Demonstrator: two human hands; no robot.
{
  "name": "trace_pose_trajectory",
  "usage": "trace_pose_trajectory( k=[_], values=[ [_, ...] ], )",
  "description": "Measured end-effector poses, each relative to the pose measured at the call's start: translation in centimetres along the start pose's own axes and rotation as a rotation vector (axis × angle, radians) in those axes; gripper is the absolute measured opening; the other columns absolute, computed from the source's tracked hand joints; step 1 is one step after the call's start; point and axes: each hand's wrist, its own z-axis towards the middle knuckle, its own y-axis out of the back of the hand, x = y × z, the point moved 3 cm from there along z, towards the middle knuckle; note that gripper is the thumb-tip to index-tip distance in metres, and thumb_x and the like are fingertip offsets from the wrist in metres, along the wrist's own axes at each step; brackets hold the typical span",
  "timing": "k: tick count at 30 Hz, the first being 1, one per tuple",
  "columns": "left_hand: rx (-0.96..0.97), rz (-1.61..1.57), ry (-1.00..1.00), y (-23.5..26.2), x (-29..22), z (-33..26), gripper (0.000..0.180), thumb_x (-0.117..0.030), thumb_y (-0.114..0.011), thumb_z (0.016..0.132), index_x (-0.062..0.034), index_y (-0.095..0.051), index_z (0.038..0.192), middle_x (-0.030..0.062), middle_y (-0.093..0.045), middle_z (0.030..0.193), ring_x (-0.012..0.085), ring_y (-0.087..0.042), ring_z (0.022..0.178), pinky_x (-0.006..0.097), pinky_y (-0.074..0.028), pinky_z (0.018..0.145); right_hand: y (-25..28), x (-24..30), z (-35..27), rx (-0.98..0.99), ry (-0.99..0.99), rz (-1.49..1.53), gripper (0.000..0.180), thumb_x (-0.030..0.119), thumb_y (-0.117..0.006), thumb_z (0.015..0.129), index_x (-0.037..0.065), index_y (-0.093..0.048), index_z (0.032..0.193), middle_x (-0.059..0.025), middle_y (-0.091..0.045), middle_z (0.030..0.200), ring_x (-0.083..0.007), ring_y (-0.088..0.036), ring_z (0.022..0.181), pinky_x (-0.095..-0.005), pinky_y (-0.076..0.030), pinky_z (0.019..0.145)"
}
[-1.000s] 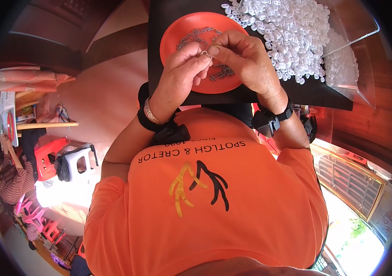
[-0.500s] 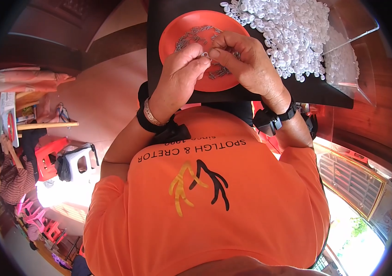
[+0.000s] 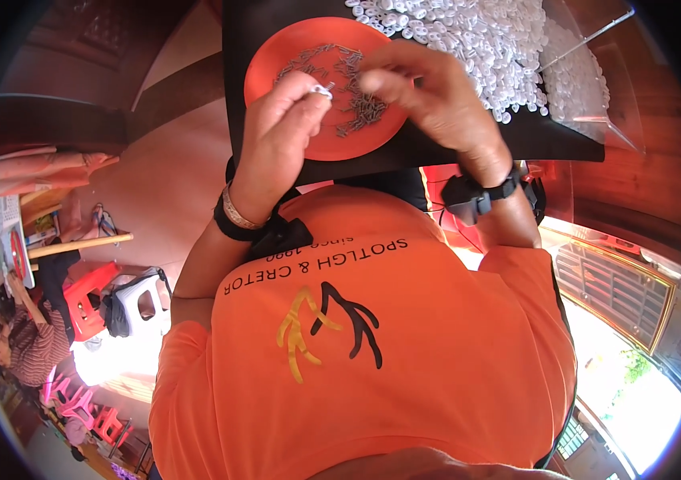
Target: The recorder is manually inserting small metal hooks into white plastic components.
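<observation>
Between the thumb and fingers of my left hand (image 3: 280,128) is pinched a small white plastic piece (image 3: 321,91), with a metal screw (image 3: 330,86) standing up out of it. My right hand (image 3: 448,104) hovers over the right side of the plate, its thumb and fingers apart and slightly blurred. Nothing shows between them. Below both hands lies a round orange-red plate (image 3: 257,70) with many small grey screws (image 3: 360,108) scattered on it.
A big heap of white plastic pieces (image 3: 468,48) covers the far right of the black tabletop (image 3: 548,144). Beside it, more pieces sit behind a clear plastic panel (image 3: 624,104). Further left are a seated person (image 3: 40,348), a white stool (image 3: 139,306) and red stools (image 3: 88,300).
My hands were together at the white piece; now they are apart. The right hand has drawn away and opened, while the left has shifted left, keeping the piece, whose screw now shows.
</observation>
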Motion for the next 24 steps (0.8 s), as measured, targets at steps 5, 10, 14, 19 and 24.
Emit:
trace_pose_trajectory(
  k=[5,10,14,19,24],
  values=[
    [-0.066,-0.179,0.054,1.3,0.0,0.0,0.020,-0.020,-0.051,0.089,-0.0030,-0.054,0.079,-0.0016,-0.047,0.062,0.0045,-0.038,0.054,0.020,-0.029,0.050,6.4,-4.1,-3.3,-0.195,-0.064,-0.402,0.017,0.020,-0.065,0.083,0.006,-0.069,0.091,-0.0067,-0.067,0.083,-0.0164,-0.061,0.067,-0.0281,-0.047,0.063],
    [0.000,-0.214,0.099,0.9,0.3,0.1,0.021,-0.022,-0.050,0.089,-0.0043,-0.053,0.077,-0.0012,-0.048,0.063,0.0047,-0.039,0.055,0.020,-0.028,0.050,6.0,-5.7,-5.3,-0.190,-0.133,-0.734,0.014,0.024,-0.066,0.080,0.010,-0.067,0.085,-0.0053,-0.064,0.082,-0.0242,-0.062,0.068,-0.0349,-0.048,0.062],
    [0.013,-0.208,0.104,0.6,0.1,-0.1,0.021,-0.022,-0.051,0.089,-0.0048,-0.052,0.077,-0.0012,-0.048,0.064,0.0047,-0.039,0.055,0.020,-0.028,0.050,5.2,-6.4,-5.0,-0.207,-0.125,-0.870,0.014,0.026,-0.066,0.078,0.012,-0.065,0.083,-0.0055,-0.062,0.081,-0.0277,-0.062,0.075,-0.0386,-0.049,0.064],
    [-0.011,-0.208,0.116,0.6,0.1,-0.5,0.021,-0.022,-0.051,0.088,-0.0051,-0.053,0.077,-0.0009,-0.048,0.064,0.0049,-0.040,0.055,0.020,-0.029,0.050,4.9,-6.8,-3.9,-0.174,-0.122,-0.835,0.016,0.026,-0.066,0.077,0.012,-0.065,0.085,-0.0058,-0.062,0.083,-0.0286,-0.062,0.077,-0.0395,-0.050,0.067],
    [0.008,-0.185,0.097,0.4,0.4,-0.6,0.019,-0.022,-0.048,0.089,-0.0060,-0.052,0.079,-0.0011,-0.049,0.064,0.0041,-0.040,0.054,0.019,-0.028,0.049,4.8,-6.5,-2.9,-0.114,-0.109,-0.777,0.016,0.025,-0.064,0.077,0.011,-0.063,0.085,-0.0065,-0.063,0.085,-0.0295,-0.062,0.079,-0.0400,-0.049,0.068]
  ],
)
